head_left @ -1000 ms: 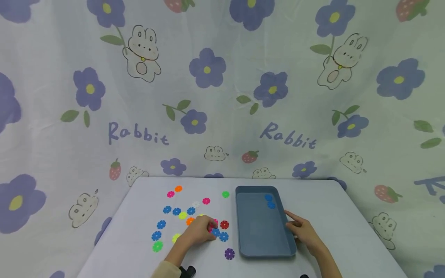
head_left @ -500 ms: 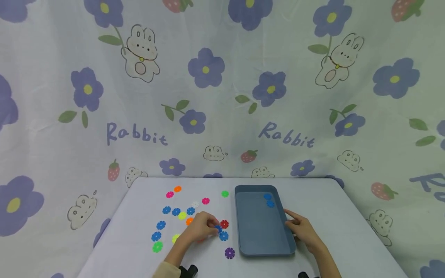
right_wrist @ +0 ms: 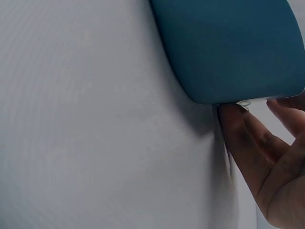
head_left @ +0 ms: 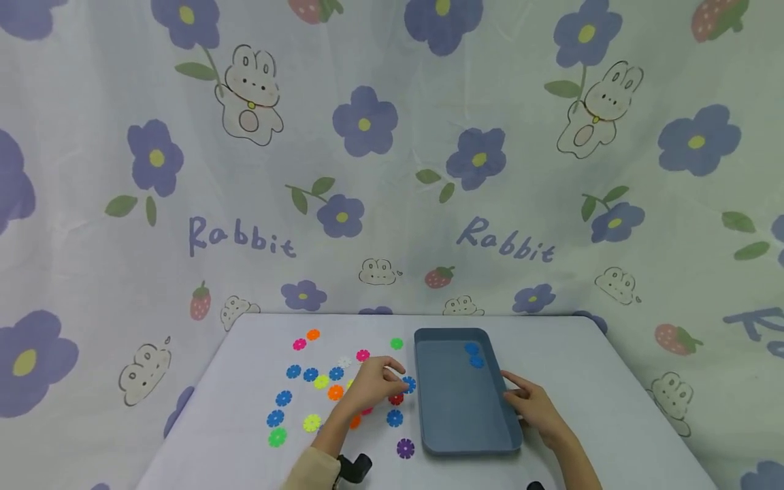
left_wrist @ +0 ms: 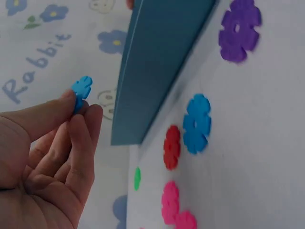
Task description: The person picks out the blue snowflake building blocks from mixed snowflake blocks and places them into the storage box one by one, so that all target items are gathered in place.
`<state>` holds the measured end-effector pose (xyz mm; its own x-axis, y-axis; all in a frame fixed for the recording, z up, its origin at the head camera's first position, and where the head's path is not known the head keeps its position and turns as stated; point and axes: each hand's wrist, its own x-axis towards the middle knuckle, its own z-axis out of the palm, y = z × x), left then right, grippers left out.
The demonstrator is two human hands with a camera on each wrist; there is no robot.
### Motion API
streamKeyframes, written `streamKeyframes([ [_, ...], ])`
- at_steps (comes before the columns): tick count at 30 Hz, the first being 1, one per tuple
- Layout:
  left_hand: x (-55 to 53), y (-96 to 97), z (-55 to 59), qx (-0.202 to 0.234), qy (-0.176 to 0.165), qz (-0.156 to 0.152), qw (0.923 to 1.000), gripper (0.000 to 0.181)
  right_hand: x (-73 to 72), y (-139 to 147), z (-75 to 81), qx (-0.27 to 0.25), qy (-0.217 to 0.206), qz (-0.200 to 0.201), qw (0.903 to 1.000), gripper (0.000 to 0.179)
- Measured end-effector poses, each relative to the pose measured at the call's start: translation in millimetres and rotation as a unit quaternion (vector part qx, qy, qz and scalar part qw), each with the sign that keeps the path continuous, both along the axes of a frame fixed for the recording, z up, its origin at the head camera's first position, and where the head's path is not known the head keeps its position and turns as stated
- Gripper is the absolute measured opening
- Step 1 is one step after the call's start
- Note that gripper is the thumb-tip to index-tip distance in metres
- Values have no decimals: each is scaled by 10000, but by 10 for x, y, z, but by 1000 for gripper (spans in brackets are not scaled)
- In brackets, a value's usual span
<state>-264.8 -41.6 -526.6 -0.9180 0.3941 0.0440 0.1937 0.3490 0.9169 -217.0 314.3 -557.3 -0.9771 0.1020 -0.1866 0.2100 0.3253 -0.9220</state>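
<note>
A curtain printed with purple flowers, strawberries and rabbits hangs beyond the far edge of the white counter. A blue-grey tray lies right of the counter's middle, its long sides running from near to far edge. The right hand rests its extended fingers against the outside of the tray's right wall, unclenched. The left hand is raised just beside the tray's left edge, pinching a blue disc between thumb and fingers, so this disc sits at its fingertips, outside the tray and across it from the right hand.

Two blue discs lie in the tray's far right corner. Below the left hand, on the counter, lie a red disc and another blue disc; a purple disc is near the tray's near left corner, a green disc near its far left one. Other coloured discs spread over the counter's left half.
</note>
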Motion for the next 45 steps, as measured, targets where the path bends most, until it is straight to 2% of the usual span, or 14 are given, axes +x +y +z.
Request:
streamKeyframes([
  [4, -21, 160, 71, 261, 38, -44, 9996, 13, -28, 20, 18, 9, 9, 37, 10000, 50],
  [9, -65, 357, 109, 510, 85, 18, 9987, 15, -30, 24, 15, -17, -27, 9, 10000, 51],
  [16, -101, 583, 93, 780, -104, 307, 9964, 16, -1, 12, -18, 66, -109, 43, 9999, 52],
  [23, -187, 829, 138, 956, -322, 280, 9945, 11, -21, 24, 10, 0, 50, 109, 9999, 52],
  [29, -247, 1038, 105, 991, -434, 171, 9940, 6, -6, 13, -5, -131, -59, 9, 9999, 52],
  [36, -261, 1248, 41, 1108, -515, 256, 9922, 8, 20, 28, -3, -117, -64, -60, 9999, 51],
  [45, -294, 1364, 39, 1292, -1060, 591, 9842, 13, -5, 8, 1, -43, -2, 8, 10000, 51],
])
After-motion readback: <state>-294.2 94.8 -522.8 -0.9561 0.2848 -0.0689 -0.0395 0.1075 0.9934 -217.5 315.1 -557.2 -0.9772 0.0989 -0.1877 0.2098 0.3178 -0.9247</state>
